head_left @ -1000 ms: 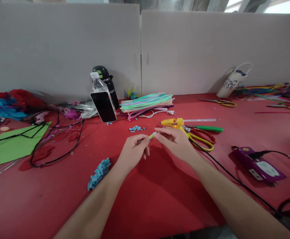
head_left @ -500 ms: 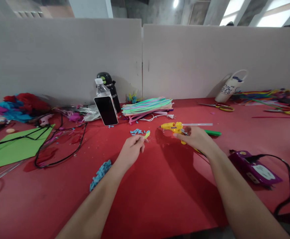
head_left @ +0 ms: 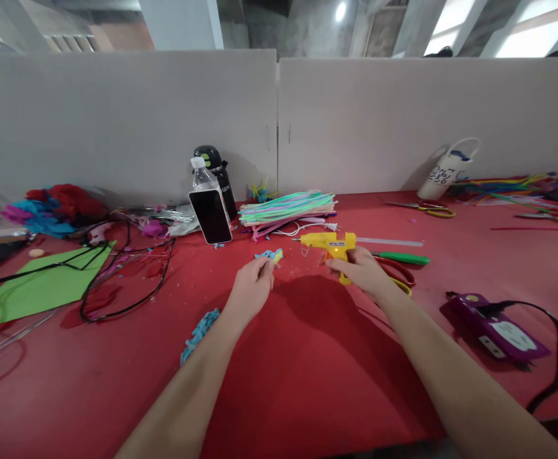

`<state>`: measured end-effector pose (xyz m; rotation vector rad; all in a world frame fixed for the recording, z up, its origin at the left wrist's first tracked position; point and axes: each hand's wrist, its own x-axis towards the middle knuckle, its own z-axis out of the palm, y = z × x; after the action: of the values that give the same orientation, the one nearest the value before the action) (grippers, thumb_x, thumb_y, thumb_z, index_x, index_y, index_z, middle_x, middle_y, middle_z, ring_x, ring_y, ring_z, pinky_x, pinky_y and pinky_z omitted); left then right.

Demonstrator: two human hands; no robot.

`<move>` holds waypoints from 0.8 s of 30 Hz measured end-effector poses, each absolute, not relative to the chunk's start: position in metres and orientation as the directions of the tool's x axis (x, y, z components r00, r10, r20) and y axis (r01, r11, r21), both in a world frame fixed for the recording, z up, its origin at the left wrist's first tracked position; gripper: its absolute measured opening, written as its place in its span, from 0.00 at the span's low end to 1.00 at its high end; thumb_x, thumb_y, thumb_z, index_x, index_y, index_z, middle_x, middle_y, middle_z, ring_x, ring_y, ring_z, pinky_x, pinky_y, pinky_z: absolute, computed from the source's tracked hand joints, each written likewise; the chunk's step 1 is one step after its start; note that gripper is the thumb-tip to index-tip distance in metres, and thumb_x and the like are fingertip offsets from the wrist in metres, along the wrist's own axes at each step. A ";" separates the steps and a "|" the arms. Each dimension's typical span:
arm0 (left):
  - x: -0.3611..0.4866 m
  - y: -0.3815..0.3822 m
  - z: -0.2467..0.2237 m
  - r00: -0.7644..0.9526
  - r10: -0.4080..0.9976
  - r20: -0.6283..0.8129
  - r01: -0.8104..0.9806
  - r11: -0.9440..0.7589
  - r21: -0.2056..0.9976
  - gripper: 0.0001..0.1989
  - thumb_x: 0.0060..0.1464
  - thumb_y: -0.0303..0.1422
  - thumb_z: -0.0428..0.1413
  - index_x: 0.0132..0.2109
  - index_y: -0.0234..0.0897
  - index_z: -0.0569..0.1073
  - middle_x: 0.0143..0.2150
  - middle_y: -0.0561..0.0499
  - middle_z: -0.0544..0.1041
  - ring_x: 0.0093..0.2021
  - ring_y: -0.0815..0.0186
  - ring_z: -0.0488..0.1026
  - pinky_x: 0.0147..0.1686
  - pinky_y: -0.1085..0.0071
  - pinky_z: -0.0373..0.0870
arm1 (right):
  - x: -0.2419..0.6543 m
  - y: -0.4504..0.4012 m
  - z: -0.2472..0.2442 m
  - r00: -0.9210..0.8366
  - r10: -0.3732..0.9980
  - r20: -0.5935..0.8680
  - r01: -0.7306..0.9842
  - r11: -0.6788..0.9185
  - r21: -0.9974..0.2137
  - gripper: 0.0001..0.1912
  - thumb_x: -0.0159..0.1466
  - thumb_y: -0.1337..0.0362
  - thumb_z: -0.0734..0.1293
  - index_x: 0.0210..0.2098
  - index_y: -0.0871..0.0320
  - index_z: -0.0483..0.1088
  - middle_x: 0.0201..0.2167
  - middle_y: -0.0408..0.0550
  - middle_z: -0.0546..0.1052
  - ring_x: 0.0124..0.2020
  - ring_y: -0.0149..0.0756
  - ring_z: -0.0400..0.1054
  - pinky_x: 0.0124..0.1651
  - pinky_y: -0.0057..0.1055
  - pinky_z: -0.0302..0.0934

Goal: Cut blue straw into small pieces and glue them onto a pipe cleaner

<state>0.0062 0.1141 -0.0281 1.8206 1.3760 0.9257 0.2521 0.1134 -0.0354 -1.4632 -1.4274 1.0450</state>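
Between the thumb and fingers of my left hand [head_left: 251, 288] is a small yellow fuzzy piece [head_left: 277, 257], pinched and pointing away from me. Short light-blue bits [head_left: 264, 254] lie on the red table just behind it. My right hand [head_left: 367, 271] is closed round the handle of a yellow hot glue gun [head_left: 321, 240]. Its nozzle points left, and a clear glue stick [head_left: 393, 241] sticks out of its back. Beside my left forearm lies a pile of blue fuzzy pieces [head_left: 199, 336], partly hidden by the arm.
A phone [head_left: 210, 217] leans on a bottle, with a bundle of pastel pipe cleaners [head_left: 288, 210] to its right. Scissors [head_left: 403, 273] and a green-handled tool [head_left: 405, 258] lie by my right hand. A purple power box [head_left: 499, 331] sits far right; green paper [head_left: 44, 287] and black cable lie left.
My right hand has gripped the glue gun and raised it upright off the table, its nozzle shifting left. My left hand still pinches the yellow piece. The view has shifted slightly.
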 end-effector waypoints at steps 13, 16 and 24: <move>0.003 0.116 -0.029 0.177 0.972 0.153 0.523 -0.225 0.822 0.16 0.61 0.41 0.46 0.32 0.38 0.71 0.22 0.54 0.68 0.24 0.67 0.63 0.26 0.73 0.55 | 0.216 0.096 -0.045 0.002 1.000 0.002 0.244 0.001 -0.970 0.10 0.55 0.57 0.68 0.28 0.57 0.69 0.21 0.40 0.68 0.22 0.29 0.59 0.25 0.27 0.54; 0.003 0.116 -0.029 0.183 0.970 0.157 0.531 -0.232 0.815 0.16 0.61 0.40 0.45 0.32 0.38 0.71 0.22 0.54 0.69 0.24 0.67 0.64 0.27 0.72 0.55 | 0.214 0.096 -0.050 0.019 0.999 0.028 0.246 0.022 -0.969 0.08 0.54 0.59 0.67 0.28 0.57 0.68 0.21 0.39 0.66 0.22 0.29 0.58 0.25 0.27 0.53; 0.004 0.115 -0.028 0.200 0.967 0.158 0.528 -0.242 0.814 0.16 0.61 0.42 0.45 0.31 0.39 0.69 0.22 0.55 0.68 0.25 0.66 0.64 0.28 0.72 0.54 | 0.217 0.100 -0.054 -0.037 0.997 0.062 0.288 0.070 -0.955 0.05 0.54 0.62 0.63 0.24 0.57 0.65 0.21 0.39 0.64 0.23 0.29 0.57 0.26 0.27 0.52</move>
<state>0.0036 0.1145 -0.0284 1.8635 1.3919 0.9150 0.2172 0.1003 -0.0544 -1.3561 -1.4738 1.0263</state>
